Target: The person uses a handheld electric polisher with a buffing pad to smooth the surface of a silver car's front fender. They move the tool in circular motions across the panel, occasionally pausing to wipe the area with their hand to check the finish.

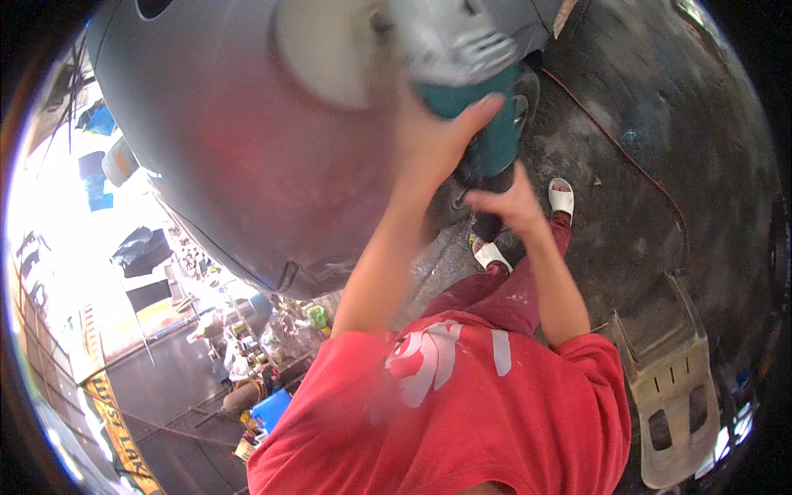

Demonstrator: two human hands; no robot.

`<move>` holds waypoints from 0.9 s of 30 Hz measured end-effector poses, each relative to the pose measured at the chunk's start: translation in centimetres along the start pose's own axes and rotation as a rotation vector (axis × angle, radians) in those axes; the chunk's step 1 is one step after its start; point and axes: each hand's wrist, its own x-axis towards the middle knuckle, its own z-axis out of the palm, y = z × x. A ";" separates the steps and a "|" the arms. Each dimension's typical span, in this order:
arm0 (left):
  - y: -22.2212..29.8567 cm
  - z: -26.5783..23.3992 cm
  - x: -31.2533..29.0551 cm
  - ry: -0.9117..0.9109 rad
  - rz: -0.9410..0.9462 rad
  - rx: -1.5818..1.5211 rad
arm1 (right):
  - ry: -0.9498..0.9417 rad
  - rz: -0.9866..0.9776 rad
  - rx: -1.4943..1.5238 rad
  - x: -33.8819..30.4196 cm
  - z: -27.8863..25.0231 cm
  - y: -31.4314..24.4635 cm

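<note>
An angle polisher (487, 111) with a silver head and teal body is held up in front of me in both hands. Its large round pale pad (326, 49) is blurred and lies over the glossy dark grey car body (272, 165). I cannot tell whether the pad touches the paint. My left hand (437, 136) wraps around the front of the teal body, just behind the silver head, thumb across it. Lower down, my right hand (513, 202) grips the dark rear handle. A reddish reflection shows on the panel below the pad.
A reddish cord (619, 140) runs across the dark floor on the right. Near my right side lies a beige plastic seat-like part (672, 371). Cluttered bottles and bags (264, 338) stand at lower left, beside a blue box (271, 408).
</note>
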 end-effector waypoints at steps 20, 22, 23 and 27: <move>-8.2 -0.8 -11.1 -0.054 0.125 0.383 | -0.024 0.083 -0.192 -9.6 -2.9 11.2; -7.3 3.8 -6.5 -0.163 0.132 0.483 | 0.081 0.119 -0.152 -7.3 -6.2 12.1; -6.7 5.8 -4.6 -0.198 0.144 0.509 | 0.112 0.025 -0.195 -6.0 -7.9 13.7; -5.0 13.2 2.8 -0.309 0.146 0.481 | 0.080 0.205 0.260 -1.8 -11.2 5.9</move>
